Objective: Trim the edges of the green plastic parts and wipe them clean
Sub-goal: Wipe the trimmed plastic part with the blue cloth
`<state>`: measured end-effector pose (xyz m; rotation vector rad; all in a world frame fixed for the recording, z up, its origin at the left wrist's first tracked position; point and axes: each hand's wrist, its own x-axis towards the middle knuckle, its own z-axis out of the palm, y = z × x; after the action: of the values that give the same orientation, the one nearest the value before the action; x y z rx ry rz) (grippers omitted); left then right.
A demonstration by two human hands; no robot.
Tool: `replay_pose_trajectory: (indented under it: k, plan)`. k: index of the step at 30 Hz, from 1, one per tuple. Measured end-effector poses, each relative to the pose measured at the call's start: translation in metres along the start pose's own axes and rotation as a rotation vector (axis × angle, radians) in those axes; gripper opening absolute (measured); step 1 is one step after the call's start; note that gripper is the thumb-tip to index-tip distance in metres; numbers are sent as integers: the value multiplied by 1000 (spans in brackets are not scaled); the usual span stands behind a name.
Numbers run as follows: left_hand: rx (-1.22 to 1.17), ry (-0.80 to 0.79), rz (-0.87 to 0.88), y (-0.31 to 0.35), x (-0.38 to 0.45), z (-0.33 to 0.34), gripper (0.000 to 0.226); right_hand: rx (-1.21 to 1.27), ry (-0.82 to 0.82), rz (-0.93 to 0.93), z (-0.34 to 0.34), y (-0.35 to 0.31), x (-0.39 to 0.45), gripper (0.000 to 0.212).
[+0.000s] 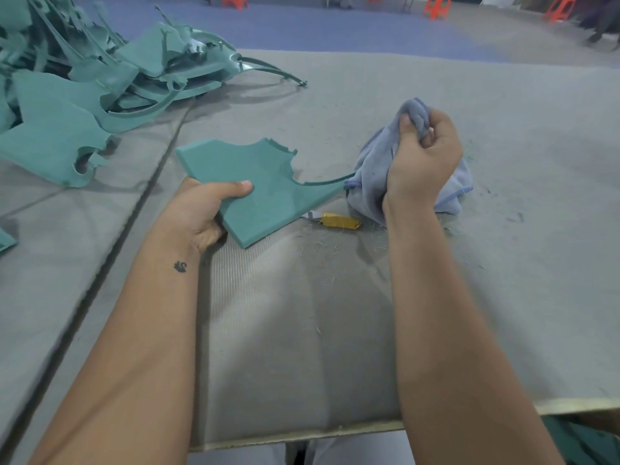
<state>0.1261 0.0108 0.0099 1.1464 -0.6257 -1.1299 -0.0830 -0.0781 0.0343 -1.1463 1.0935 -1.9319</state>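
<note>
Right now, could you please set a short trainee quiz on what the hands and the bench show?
1. True or false: the left hand grips a green part.
2. What does the right hand hold? A) the knife B) the cloth C) nothing
3. Where does the yellow-handled knife lie?

Key:
1. True; the thumb lies on top of the part.
2. B, the blue cloth, bunched in the fingers.
3. On the bench, near the part's lower right edge and beside the cloth, in neither hand. The pile of parts sits far left.
</note>
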Motion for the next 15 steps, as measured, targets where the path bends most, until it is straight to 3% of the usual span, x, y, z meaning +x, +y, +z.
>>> replay_pose_trajectory:
  k: [3, 7, 11, 15]
  plan:
    - [-46, 7, 6, 1, 0, 0, 28, 59, 57, 73, 1, -7, -5, 29]
    - [-144, 2, -6, -1, -4, 9, 26, 359, -4, 363, 6, -7, -9, 37]
    - [-383, -9, -11, -1, -3, 28, 23, 270, -272, 462, 35, -2, -41, 31]
    - [-441, 32, 7, -1, -2, 28, 24, 120, -482, 361, 43, 11, -55, 14]
